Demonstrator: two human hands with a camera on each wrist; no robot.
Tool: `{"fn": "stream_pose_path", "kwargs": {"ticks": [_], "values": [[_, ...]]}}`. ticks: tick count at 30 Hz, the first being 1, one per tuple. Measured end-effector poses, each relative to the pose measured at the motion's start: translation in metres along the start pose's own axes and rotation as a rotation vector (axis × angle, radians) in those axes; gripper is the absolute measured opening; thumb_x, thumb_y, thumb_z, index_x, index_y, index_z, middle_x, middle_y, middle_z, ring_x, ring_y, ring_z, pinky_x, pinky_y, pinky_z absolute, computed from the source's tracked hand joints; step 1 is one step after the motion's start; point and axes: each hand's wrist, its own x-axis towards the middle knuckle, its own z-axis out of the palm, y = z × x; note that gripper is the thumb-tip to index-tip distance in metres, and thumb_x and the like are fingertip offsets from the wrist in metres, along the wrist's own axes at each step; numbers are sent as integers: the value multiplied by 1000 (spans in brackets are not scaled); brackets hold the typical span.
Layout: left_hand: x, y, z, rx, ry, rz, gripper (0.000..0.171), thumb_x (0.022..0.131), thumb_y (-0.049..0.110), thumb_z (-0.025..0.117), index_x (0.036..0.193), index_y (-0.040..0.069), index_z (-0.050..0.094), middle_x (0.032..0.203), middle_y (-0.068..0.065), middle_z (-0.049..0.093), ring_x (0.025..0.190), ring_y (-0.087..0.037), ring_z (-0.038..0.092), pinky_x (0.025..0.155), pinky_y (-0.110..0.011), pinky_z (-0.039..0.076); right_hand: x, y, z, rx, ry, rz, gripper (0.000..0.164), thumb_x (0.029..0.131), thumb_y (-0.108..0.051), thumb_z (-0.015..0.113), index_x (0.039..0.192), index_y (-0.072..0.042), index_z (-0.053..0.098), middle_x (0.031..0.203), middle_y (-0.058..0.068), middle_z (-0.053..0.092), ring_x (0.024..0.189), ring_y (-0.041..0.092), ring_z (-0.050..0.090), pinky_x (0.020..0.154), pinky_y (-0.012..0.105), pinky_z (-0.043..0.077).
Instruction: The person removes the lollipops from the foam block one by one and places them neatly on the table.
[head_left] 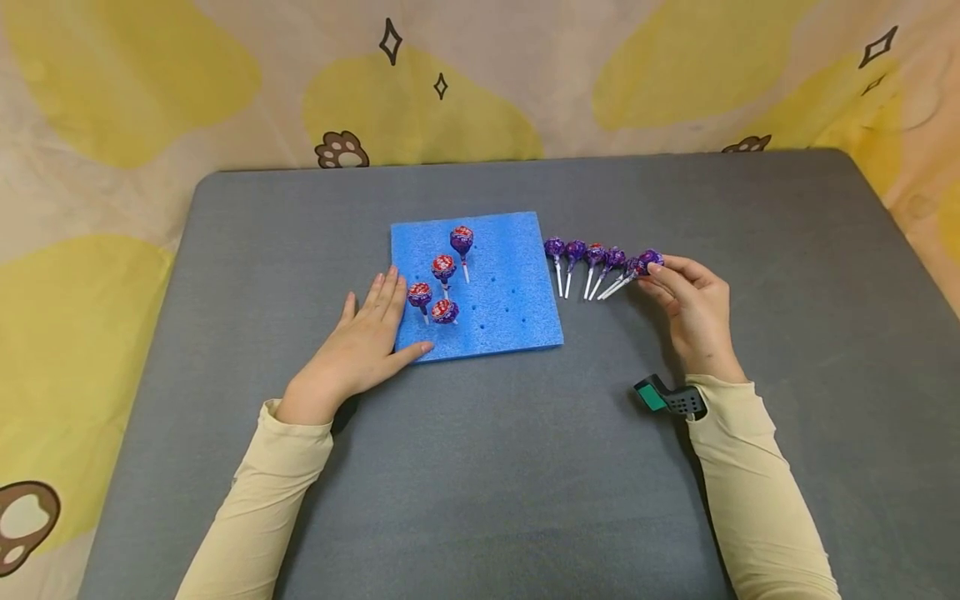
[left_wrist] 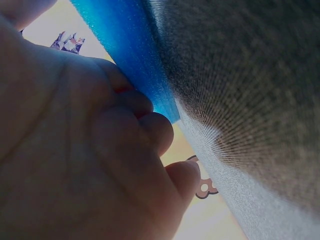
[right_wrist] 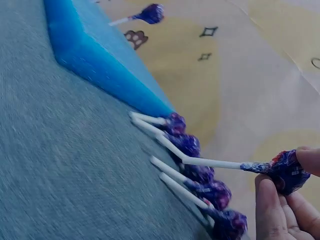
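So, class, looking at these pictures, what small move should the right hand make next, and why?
Probably, the right hand should carry its pinched lollipop left over the blue foam board, tipping the stick down toward a bare hole. It grips the candy end, leaving the stick free; four lollipops already stand in the board, and the left hand rests against its edge.

Four lollipops (head_left: 443,267) stuck in blue foam (head_left: 506,267); left hand (head_left: 356,346) against its left edge. Right hand (head_left: 696,308) pinches another lollipop (head_left: 649,260) beside a row of five (head_left: 575,252) on grey table (head_left: 495,483).
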Motion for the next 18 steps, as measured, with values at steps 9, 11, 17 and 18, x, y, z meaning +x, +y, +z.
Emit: {"fn": "stream_pose_path", "kwargs": {"ticks": [9,11,17,18], "values": [[0,0,1,3,4,5,90,94,52,47,149,-2,2,156,-18,-7,143,-32,-6,109,-59,-1,4,-9,-16,55,-11,125,6,83,11,63,82,7,68,81,14,70,69,20,68,71,30,55],[-1,1,0,3,5,6,90,94,52,47,149,-2,2,156,-18,-7,142,-32,-6,109,-59,-1,4,-10,-20,49,-14,144,7,84,11,63,82,7,69,82,14,70,70,20,69,71,30,55],[0,0,1,4,3,6,90,94,52,47,149,-2,1,156,-18,-7,143,-32,-7,109,-58,-1,6,-12,-29,34,-26,184,9,84,11,62,82,7,69,83,14,70,73,21,70,73,31,55],[0,0,1,4,3,5,90,94,52,47,149,-2,1,156,-18,-7,143,-32,-7,109,-58,-1,7,-12,-30,26,-32,190,9,84,11,62,82,7,69,83,14,70,73,22,70,73,31,54]]}}
